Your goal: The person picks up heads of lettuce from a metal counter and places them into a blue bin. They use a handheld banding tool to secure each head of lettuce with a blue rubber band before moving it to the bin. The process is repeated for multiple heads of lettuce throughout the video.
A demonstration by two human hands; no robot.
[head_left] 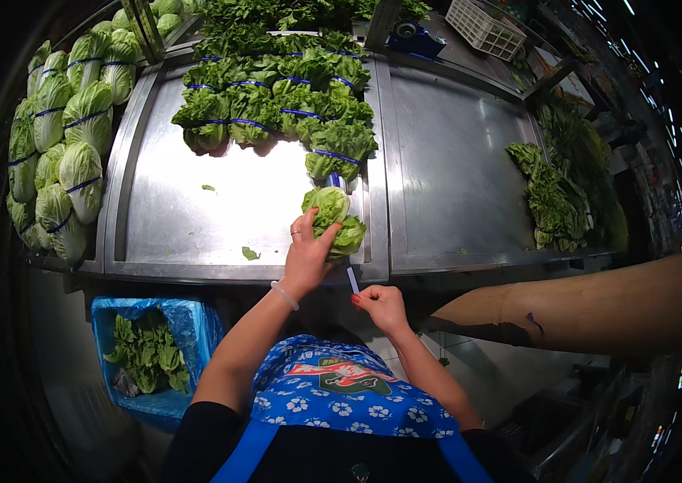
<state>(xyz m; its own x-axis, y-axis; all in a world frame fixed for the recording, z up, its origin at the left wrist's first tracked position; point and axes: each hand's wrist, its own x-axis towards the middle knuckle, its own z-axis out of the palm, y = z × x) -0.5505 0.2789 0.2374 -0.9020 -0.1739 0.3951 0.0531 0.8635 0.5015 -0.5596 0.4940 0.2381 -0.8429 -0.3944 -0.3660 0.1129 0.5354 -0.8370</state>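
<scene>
My left hand (310, 247) rests on a head of leafy lettuce (330, 211) at the front right of the steel tray, its thumb and fingers spread over the leaves. Between the thumb and fingertips of my right hand (382, 307) is the end of a pale tape strip (352, 281), which runs up towards the underside of that lettuce. Just behind the lettuce, a blue and white roll (336, 181) shows in part. Past it lies a lettuce bound with blue tape (341, 148), at the front of rows of similar taped bunches (250, 115).
Taped napa cabbages (84, 115) are stacked at the left. A blue-lined bin (196, 338) holding loose leaves stands below the tray's front edge (196, 271). Leafy greens (552, 199) lie at the right, with a large brown cylindrical object (606, 302) nearer me. A blue tape dispenser (413, 41) sits behind.
</scene>
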